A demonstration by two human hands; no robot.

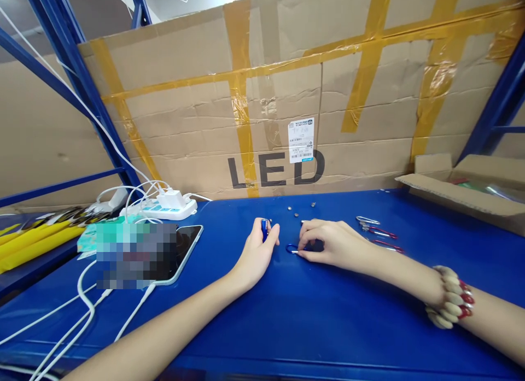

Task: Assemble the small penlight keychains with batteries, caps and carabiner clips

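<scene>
Two bare forearms [184, 323] come nearest my camera, the right one wearing one beaded bracelet [451, 299]. Through the feed I see the left hand [262, 244] closed around a small blue piece [264, 231], only its end showing. To its right, the right hand [320, 240] pinches a blue clip [292, 252] between thumb and fingers, low over the blue tabletop [287, 321].

I judge the work to be partway: both hands are occupied, but piece and clip are apart, and loose parts lie out around them. How much is finished I cannot tell.

Counting, I get one blue piece, one blue clip, then one silver clip [367, 220] and two red clips [383, 233] just beyond the right wrist. Three small metal bits [296, 215] lie beyond the hands; fingers may hide others. Left of the left hand is one phone [189, 243]; well right of the right hand, one open carton [471, 198].
</scene>
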